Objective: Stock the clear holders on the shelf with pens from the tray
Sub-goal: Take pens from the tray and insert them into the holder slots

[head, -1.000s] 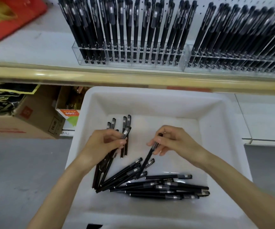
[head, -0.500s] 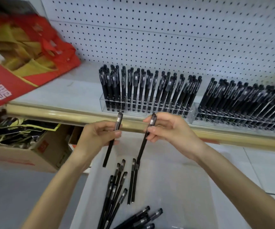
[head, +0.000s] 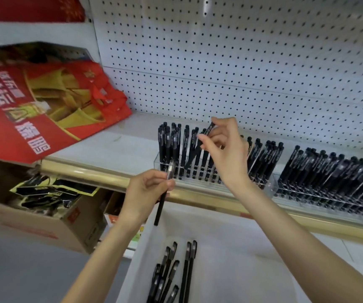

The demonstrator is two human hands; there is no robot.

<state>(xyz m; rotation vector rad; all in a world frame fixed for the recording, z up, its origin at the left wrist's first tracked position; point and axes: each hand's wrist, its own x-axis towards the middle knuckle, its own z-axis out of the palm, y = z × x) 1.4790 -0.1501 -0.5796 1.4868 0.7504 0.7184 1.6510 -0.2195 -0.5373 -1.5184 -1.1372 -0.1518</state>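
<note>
holding one black pen [head: 194, 153] in my right hand [head: 226, 154], i have its tip tilted down over the clear holder [head: 198, 182] on the shelf [head: 119, 147], among the pens standing there. my left hand [head: 145, 191] has a closed grip on a second pen [head: 163, 195], just in front of the shelf edge. more pens [head: 171, 274] lie in the white tray [head: 241, 259] below my hands.
</note>
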